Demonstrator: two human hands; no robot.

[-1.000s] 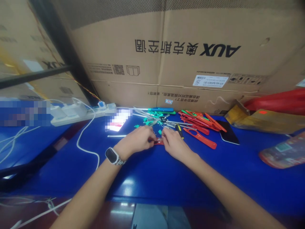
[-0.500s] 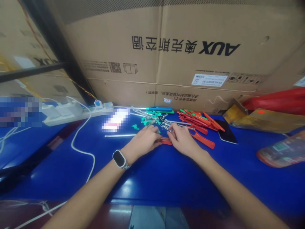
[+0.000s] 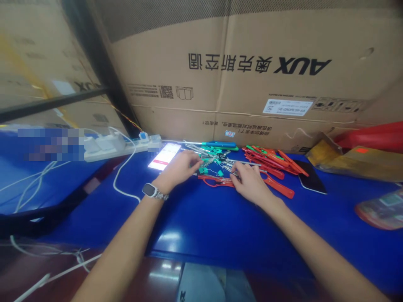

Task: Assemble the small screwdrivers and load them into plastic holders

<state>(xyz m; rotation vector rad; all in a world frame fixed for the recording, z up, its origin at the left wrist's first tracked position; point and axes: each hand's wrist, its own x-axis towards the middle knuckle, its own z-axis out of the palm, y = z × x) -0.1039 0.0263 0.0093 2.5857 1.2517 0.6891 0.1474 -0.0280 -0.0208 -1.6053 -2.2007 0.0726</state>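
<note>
A red plastic lighter shell (image 3: pixel 211 180), with a looped trigger opening, lies on the blue table. My right hand (image 3: pixel 250 181) is closed at its right end, thumb and fingers gripping it. To the upper left, my left hand (image 3: pixel 181 168), with a watch on the wrist, reaches to the edge of a pile of small green plastic pieces (image 3: pixel 215 150). Its fingers are bent and a little apart, and I see nothing held in them. Thin metal tubes (image 3: pixel 194 147) and small wired parts lie mixed with the green pieces. More red shells (image 3: pixel 267 158) are heaped beyond my right hand.
A lit phone (image 3: pixel 164 155) lies left of the pile. A dark phone (image 3: pixel 310 178) and a clear bottle (image 3: pixel 382 207) are at the right. A power strip (image 3: pixel 132 146) and white cable (image 3: pixel 117 178) run along the left. A large cardboard box (image 3: pixel 201 107) walls off the back.
My left hand has let go of the red shell and moved up and left to the green pieces. My right hand stays at the shell. The view has shifted slightly left.
</note>
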